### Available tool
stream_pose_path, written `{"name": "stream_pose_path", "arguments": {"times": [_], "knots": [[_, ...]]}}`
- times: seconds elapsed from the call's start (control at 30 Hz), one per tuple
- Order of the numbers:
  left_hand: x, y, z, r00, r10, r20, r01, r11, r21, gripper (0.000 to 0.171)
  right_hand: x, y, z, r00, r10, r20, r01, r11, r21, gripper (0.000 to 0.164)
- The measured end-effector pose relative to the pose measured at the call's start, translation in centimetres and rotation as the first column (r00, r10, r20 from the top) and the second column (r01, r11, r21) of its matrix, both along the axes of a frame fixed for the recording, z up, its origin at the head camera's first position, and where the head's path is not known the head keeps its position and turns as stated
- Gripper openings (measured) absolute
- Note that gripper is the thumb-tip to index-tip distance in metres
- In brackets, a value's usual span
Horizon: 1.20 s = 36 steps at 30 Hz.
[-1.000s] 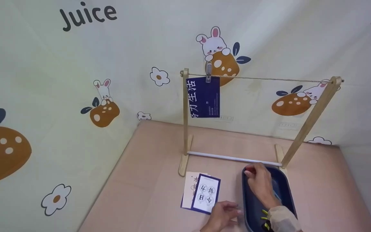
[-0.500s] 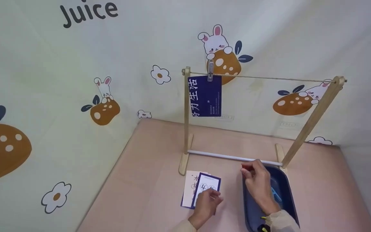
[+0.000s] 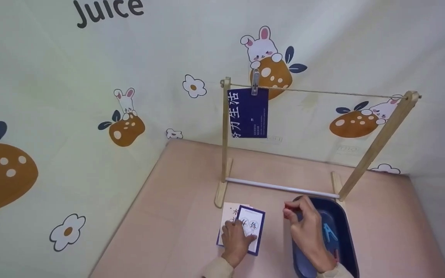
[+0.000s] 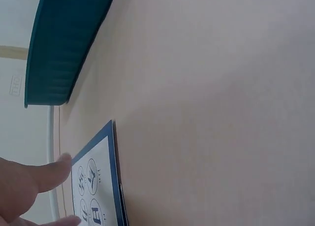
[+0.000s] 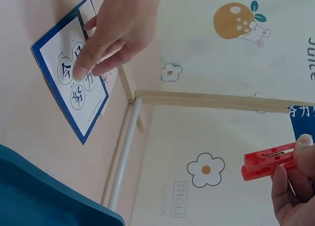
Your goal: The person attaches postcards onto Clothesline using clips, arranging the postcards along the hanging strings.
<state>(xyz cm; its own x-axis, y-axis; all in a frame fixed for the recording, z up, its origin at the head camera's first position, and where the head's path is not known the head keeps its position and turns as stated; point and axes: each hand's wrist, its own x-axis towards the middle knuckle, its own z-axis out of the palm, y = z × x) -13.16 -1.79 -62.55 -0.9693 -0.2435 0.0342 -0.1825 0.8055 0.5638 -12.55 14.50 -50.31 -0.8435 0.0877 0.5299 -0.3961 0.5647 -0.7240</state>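
Under left hand, cards, in right hand, clip

Red peg held up; top card and pale card flat to its left.
The peg is pinched between thumb and fingers of the right hand. The top card, white with a blue border and circled black characters, overlaps the pale card, whose dark characters show at its left; the left hand lies over both cards, thumb toward the right.
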Motion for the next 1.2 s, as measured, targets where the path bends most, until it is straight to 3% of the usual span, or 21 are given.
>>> {"name": "stream_pose_path", "arguments": {"times": [0.17,0.33,0.47,0.63,0.83,0.93,1.03,1.2], "knots": [[-0.4,-0.2,-0.2,0.998,0.016,0.063,-0.014,0.999,-0.044,0.076,0.6,-0.3,0.0,0.997,0.044,-0.065,-0.045,0.999,-0.014,0.016],[-0.5,-0.6,-0.4,0.994,0.022,0.103,-0.019,0.999,-0.026,0.073,1.0,-0.4,-0.3,0.986,0.087,-0.142,-0.09,0.996,-0.018,0.017],[-0.8,-0.9,-0.5,0.995,0.014,0.102,-0.014,1.0,-0.004,0.075,1.1,-0.3,-0.4,0.993,0.091,-0.072,-0.092,0.996,-0.016,0.014],[-1.0,-1.5,0.0,0.993,0.003,0.12,-0.016,0.993,0.113,0.072,1.1,-0.2,-0.7,0.996,0.083,0.028,-0.083,0.996,-0.017,0.013],[-1.1,-3.1,0.4,0.989,-0.097,0.111,0.062,0.958,0.281,0.037,1.2,-0.3,-1.1,0.995,0.078,0.057,-0.078,0.997,-0.005,0.013],[-1.1,-3.2,0.7,0.991,-0.08,0.112,0.05,0.967,0.25,0.038,1.2,-0.2,-1.2,0.994,0.064,0.084,-0.065,0.998,-0.002,0.013],[-1.2,-2.8,0.8,0.992,-0.034,0.118,0.015,0.987,0.158,0.056,1.2,-0.2,-1.3,0.994,0.061,0.096,-0.06,0.998,-0.01,0.013],[-1.3,-2.1,0.6,0.986,-0.001,0.165,-0.016,0.995,0.097,0.075,1.2,-0.3,-1.5,0.995,0.08,0.057,-0.08,0.997,-0.009,0.013]]}}
